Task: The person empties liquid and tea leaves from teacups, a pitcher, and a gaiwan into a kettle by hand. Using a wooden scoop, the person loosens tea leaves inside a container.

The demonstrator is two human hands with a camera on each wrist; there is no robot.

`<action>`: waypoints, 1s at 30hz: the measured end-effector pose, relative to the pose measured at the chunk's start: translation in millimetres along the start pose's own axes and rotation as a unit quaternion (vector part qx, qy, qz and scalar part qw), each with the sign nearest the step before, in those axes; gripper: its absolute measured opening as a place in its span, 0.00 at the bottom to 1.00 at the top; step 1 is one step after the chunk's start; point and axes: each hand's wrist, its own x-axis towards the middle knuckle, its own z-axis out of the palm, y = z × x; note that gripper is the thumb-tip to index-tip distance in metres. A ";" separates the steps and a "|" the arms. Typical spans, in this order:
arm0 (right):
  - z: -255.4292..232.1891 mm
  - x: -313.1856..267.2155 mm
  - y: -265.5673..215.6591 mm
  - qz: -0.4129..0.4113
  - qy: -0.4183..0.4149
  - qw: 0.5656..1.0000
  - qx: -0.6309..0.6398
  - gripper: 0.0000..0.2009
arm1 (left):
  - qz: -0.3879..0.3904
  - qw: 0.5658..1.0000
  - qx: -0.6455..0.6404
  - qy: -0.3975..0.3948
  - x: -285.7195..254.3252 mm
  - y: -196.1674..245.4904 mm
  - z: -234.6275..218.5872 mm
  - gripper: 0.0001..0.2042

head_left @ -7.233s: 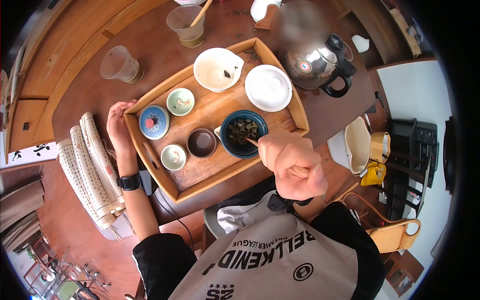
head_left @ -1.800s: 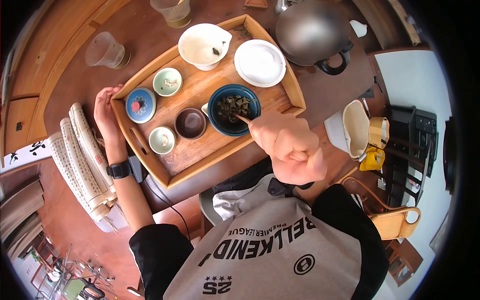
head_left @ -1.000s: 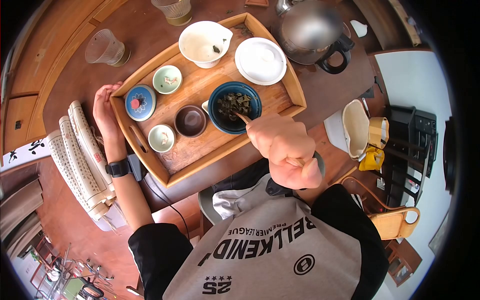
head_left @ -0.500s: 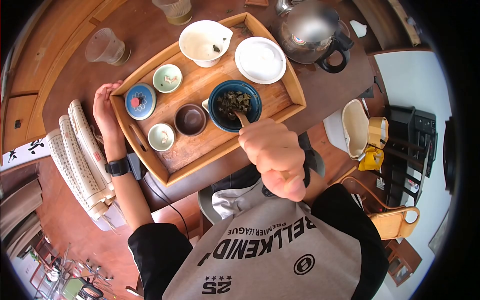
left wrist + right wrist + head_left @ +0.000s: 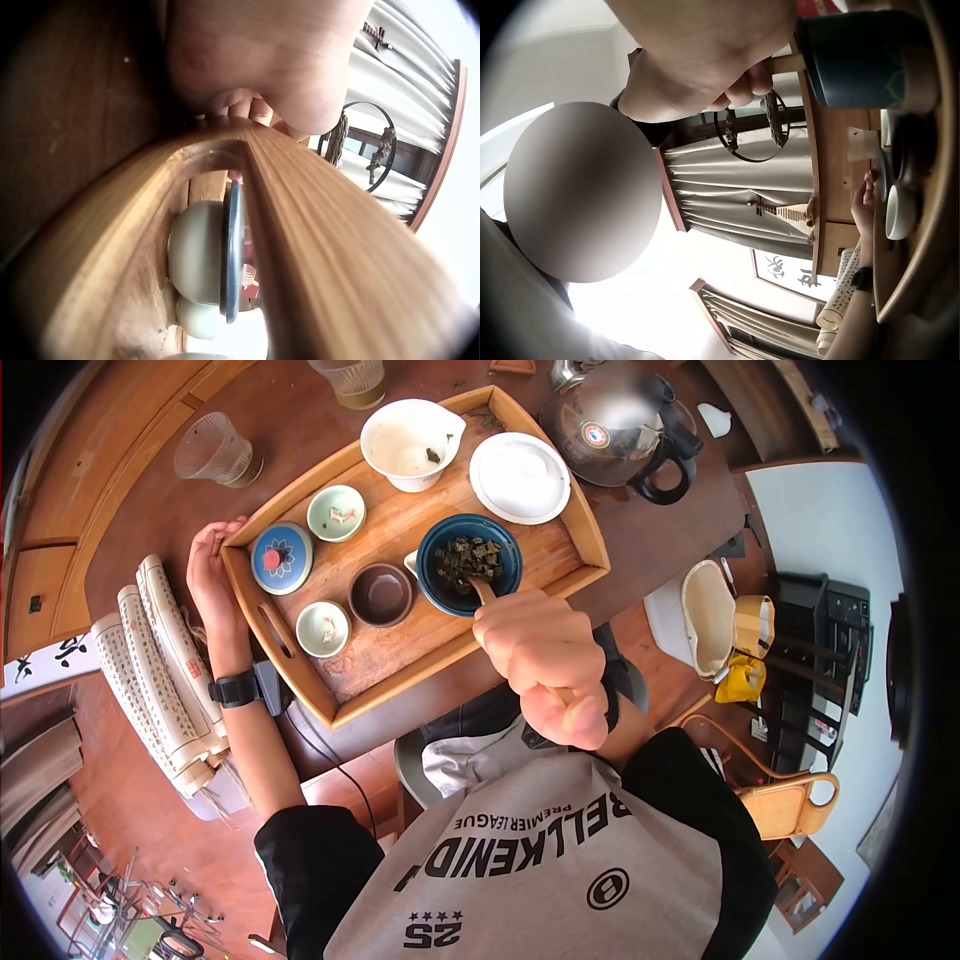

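Note:
My right hand (image 5: 545, 660) grips a wooden stick (image 5: 484, 590) in a fist. Its lower end is among the wet tea leaves (image 5: 470, 560) in a dark blue teapot (image 5: 428, 592) without its lid. In the right wrist view the stick shows between the fist and the dark pot (image 5: 870, 60). My left hand (image 5: 212, 575) holds the left corner of the wooden tray (image 5: 400, 695), fingers bent round its edge. The blue lid (image 5: 285, 567) with a red knob lies near that hand. A brown cup (image 5: 381, 596) stands left of the pot.
Two small pale green cups (image 5: 337, 513), a white pitcher (image 5: 405, 450) and a white lidded bowl (image 5: 520, 478) share the tray. A steel kettle (image 5: 610, 440) stands beyond its right end. Glass cups (image 5: 215, 452) and rolled bamboo scrolls (image 5: 165, 690) lie farther left.
My right fist has moved left and toward the body, and the stick has turned steeper in the pot. The leaves have shifted. My left hand stays at the tray corner.

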 end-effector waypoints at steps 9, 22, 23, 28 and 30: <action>-6.6 -2.8 -4.6 0.053 0.058 0.995 0.059 0.34 | 0.007 1.000 0.012 -0.005 0.8 -1.0 -3.6 0.13; -9.1 -2.5 -2.2 0.038 0.071 0.994 0.073 0.29 | -0.003 1.000 -0.008 0.000 -0.5 0.5 0.8 0.13; -9.9 -2.0 -2.4 0.044 0.076 0.993 0.078 0.29 | -0.004 1.000 -0.008 0.001 -0.7 -0.9 -1.8 0.13; -13.0 -1.6 -1.5 0.062 0.091 0.990 0.094 0.29 | -0.006 1.000 0.022 0.000 0.8 -0.9 -4.1 0.13; -11.5 -2.6 -0.8 0.055 0.093 0.989 0.098 0.29 | -0.007 1.000 0.019 -0.002 0.8 -1.3 -4.4 0.13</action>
